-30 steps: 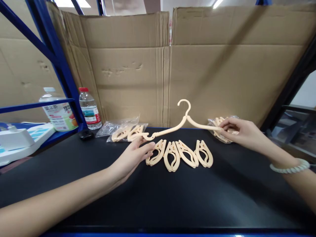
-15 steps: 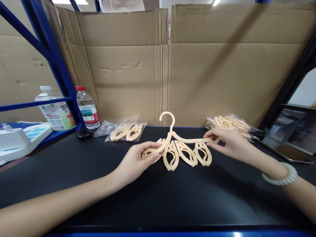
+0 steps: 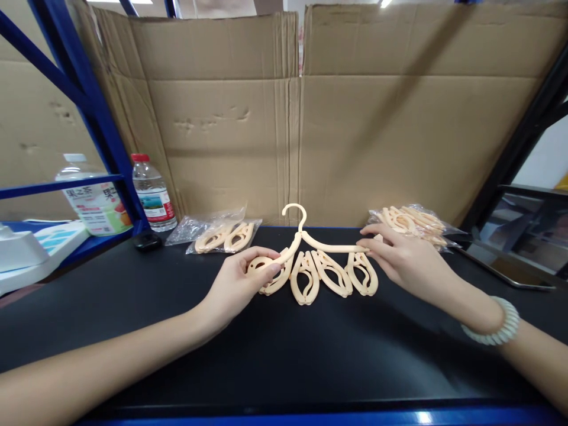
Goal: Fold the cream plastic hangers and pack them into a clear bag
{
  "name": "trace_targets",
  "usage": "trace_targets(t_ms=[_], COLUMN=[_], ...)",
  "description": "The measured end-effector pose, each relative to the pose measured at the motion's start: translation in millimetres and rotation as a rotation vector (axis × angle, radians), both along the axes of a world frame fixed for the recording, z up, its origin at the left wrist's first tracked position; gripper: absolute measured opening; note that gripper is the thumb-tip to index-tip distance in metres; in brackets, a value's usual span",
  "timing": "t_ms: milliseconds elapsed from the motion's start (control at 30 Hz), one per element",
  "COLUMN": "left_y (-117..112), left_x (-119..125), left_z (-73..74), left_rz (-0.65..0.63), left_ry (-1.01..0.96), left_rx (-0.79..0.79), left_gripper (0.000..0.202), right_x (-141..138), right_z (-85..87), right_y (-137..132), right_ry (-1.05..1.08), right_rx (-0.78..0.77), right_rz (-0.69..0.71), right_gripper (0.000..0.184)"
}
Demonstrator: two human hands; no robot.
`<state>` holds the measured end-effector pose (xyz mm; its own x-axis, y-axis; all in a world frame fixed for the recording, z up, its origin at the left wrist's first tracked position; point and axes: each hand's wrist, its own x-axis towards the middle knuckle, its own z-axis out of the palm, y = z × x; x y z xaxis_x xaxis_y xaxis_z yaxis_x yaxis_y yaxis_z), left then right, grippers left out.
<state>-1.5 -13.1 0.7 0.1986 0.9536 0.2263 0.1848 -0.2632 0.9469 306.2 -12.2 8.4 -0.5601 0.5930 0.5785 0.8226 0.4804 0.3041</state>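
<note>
An unfolded cream plastic folding hanger (image 3: pixel 331 245) is held above the black table, its hook pointing up. My left hand (image 3: pixel 242 281) pinches the end of its left arm between thumb and fingers. The end of the right arm is in my right hand (image 3: pixel 394 251), whose fingers partly hide it. Beneath the hanger several folded hangers lie in a row on the table, among them one in the middle (image 3: pixel 305 279), one right of it (image 3: pixel 333 275) and one at the right end (image 3: pixel 362 275). The leftmost is partly covered by the held hanger and my left hand.
Bagged hangers lie at the back left (image 3: pixel 224 235) and back right (image 3: pixel 412 222). A red-capped water bottle (image 3: pixel 153 195), a larger bottle (image 3: pixel 95 204) and a small black object (image 3: pixel 148 241) stand at left. Cardboard (image 3: pixel 231 130) walls the back; a dark framed panel (image 3: pixel 510 269) lies right.
The held hanger has shifted slightly left in view. My right hand's fingers have moved inward along its right arm and cover more of the end. My left hand keeps its pinch.
</note>
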Motion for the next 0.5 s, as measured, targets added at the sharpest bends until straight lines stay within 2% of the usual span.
trace_targets(t_ms=[133,333,500], left_y=[2.9,6.7,4.2], left_x=[-1.3,-2.9,-2.1], left_z=[-3.3,-7.5,-6.7], left_rz=[-0.017,-0.033,-0.050], left_ry=[0.009,0.023,0.057], left_rx=[0.006,0.011,0.041], left_gripper=[0.031,0.033,0.030], right_x=[-0.2,-5.1,-9.8], right_z=[-0.5,-4.7,-4.2], right_y=[0.9,4.2,1.8], right_ry=[0.056,0.276,0.394], right_rx=[-0.009,-0.129,-0.247], right_rz=[0.044,0.242,0.304], right_gripper=[0.027,0.030,0.035])
